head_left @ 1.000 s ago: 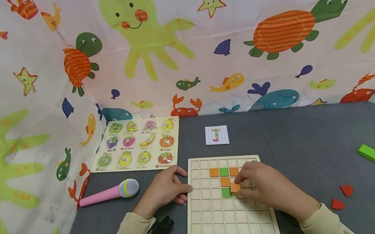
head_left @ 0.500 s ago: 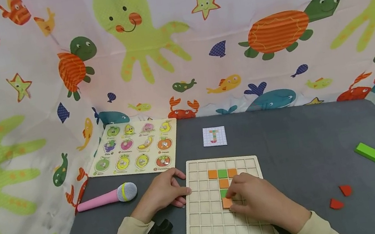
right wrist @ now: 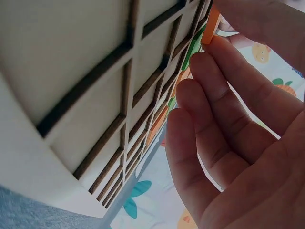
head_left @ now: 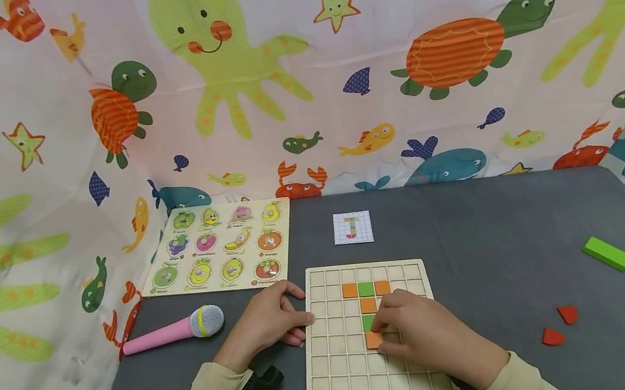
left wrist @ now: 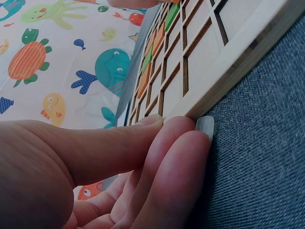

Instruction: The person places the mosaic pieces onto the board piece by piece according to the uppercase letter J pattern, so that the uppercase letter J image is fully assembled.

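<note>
A square wooden grid board [head_left: 339, 366] lies on the dark grey table. My right hand [head_left: 419, 332] pinches an orange square tile [head_left: 372, 340] at the lower end of a T-shaped pattern. In the right wrist view that orange tile [right wrist: 211, 27] stands tilted between thumb and fingertip. Above it sit a green tile [head_left: 367, 322], an orange tile [head_left: 368, 305] and a top row of orange, green, orange. My left hand [head_left: 262, 323] holds the board's left edge. The left wrist view has its thumb [left wrist: 114, 145] at the rim, other fingers curled against the side.
Behind the board lies a small pattern card [head_left: 352, 228]. A fruit puzzle board [head_left: 216, 247] and a pink toy microphone [head_left: 176, 329] are at left. On the right are a green block [head_left: 608, 253] and two red pieces [head_left: 567, 314]. A printed sea-animal cloth [head_left: 291, 67] hangs behind.
My right hand has brought the orange tile down and left, from beside the column to just below its green tile. The left hand stays at the board's edge. The head view shifts slightly.
</note>
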Motion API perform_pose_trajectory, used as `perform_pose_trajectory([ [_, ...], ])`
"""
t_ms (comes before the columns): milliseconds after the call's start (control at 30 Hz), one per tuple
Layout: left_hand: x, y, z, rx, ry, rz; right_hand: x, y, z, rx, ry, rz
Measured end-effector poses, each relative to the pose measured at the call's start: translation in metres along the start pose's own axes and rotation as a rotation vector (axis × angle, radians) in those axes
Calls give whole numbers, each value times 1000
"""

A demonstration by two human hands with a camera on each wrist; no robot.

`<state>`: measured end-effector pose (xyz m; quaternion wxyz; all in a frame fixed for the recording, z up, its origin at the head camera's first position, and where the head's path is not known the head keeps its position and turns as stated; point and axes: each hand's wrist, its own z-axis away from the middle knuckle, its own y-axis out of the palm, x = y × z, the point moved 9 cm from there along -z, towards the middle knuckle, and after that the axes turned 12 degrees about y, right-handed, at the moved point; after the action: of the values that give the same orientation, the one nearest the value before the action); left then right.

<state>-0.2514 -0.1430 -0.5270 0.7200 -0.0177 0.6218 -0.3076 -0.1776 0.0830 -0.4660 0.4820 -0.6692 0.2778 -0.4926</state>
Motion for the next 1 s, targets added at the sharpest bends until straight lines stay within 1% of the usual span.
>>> perform_pose_trajectory([
  [200,0,0,1,-1,4,-9,0,3,-2,10,7,8],
  [433,-3,-2,2,-9,-8,-20,0,2,-3,21,18,-2],
  [800,0,-1,0,-3,-14,-2,2,3,-2,26,17,-14],
  [1000,-1,-1,-1,-3,-11,10,2,2,-2,22,21,-16],
])
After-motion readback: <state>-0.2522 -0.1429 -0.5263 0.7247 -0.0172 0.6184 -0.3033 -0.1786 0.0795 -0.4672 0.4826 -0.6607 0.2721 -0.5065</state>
